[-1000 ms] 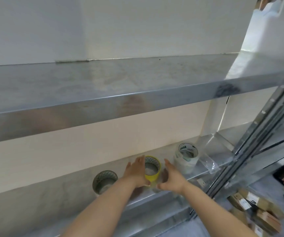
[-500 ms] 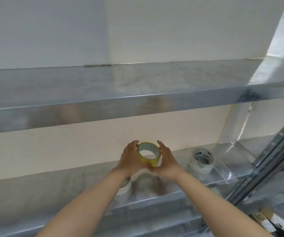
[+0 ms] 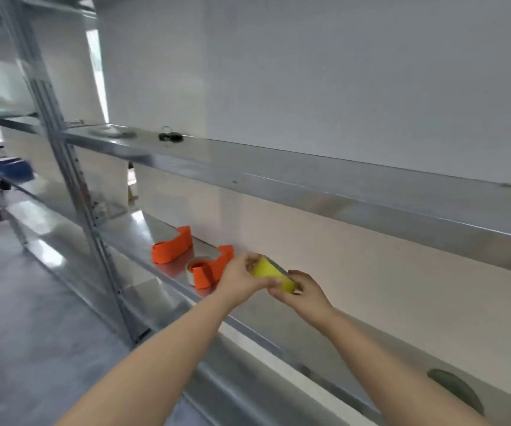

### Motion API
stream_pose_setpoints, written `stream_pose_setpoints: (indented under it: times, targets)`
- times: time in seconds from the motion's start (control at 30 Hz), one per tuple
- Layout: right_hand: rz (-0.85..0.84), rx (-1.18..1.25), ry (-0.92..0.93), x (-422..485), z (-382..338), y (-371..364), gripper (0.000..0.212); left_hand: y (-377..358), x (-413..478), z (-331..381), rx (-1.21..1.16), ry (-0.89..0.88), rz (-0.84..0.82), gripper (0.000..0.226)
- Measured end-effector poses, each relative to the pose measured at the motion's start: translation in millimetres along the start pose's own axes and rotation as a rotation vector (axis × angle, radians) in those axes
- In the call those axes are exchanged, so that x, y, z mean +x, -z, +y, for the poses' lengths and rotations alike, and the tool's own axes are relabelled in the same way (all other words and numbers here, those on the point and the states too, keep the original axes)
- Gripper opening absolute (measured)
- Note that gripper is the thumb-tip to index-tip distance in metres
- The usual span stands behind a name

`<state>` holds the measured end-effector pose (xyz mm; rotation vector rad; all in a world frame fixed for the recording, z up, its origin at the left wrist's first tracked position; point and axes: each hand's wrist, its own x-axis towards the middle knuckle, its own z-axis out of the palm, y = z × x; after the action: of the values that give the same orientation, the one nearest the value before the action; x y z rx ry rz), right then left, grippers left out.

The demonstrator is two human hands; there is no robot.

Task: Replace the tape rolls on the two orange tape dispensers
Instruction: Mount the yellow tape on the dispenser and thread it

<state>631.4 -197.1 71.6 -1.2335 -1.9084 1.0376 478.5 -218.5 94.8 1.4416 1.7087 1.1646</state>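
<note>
Yellow tape roll (image 3: 271, 269), edge-on between hands

The view swung left along the shelf (image 3: 168, 273), bringing two orange tape dispensers (image 3: 208, 272) into frame. The yellow tape roll (image 3: 271, 272), previously lifted face-on, was turned edge-on between the left hand (image 3: 242, 279) and right hand (image 3: 303, 292).

A metal shelving rack's upper shelf (image 3: 309, 176) carries a small dark bunch of keys (image 3: 170, 137) and a flat silvery disc (image 3: 111, 132) near the upright post (image 3: 72, 167), while a blue bin (image 3: 14, 170) sits far left above the grey floor (image 3: 32, 318), before a white wall (image 3: 340, 72).
</note>
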Motion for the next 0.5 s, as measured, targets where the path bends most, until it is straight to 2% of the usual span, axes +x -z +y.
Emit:
stream_pose_setpoints:
  times: [0.1,0.17,0.2,0.37,0.43,0.5]
  targets:
    - [-0.05,0.025,0.066,25.7,-36.4,-65.8,0.029,70.1,4.2,-34.1,-0.065,0.009,0.091,0.048]
    - [-0.053,0.024,0.074,42.6,-55.4,-109.0,0.014,115.9,11.3,-56.3,-0.116,-0.001,0.141,0.029]
    - [-0.043,0.042,0.079,52.7,-63.7,-130.5,0.014,139.2,15.9,-66.9,-0.12,-0.009,0.166,0.022]
    - [-0.032,0.066,0.081,99.1,-112.4,-229.8,0.019,247.4,40.0,-113.0,-0.078,-0.028,0.194,0.004]
    - [-0.009,0.062,0.064,116.9,-128.0,-260.5,0.02,283.0,55.9,-128.5,-0.027,-0.036,0.205,0.008]
    - [0.01,0.059,0.036,134.8,-135.8,-286.5,0.035,312.8,73.9,-140.6,0.019,-0.03,0.218,0.018]
